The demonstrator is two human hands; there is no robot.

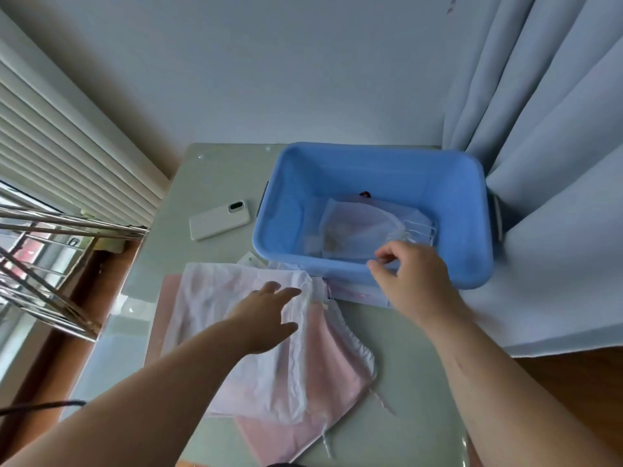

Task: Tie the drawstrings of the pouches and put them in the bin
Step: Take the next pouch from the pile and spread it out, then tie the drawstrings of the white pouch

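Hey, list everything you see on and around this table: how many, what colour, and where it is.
bin: one, blue, far right of the table
sheer pouch: at least one, whitish, lying in the bin
white pouch: one, white, near side of the table, on top of the pink one
pink pouch: one, pink, partly under the white pouch
phone: one, white, face down, left of the bin
table: one, pale grey-green
curtain: pale blue-grey, at the right
blinds: white, at the left
metal rack: one, silver, left of the table
left hand: one, fingers straight, resting on the white pouch
right hand: one, over the bin's near rim, fingers curled; whether they hold anything is unclear
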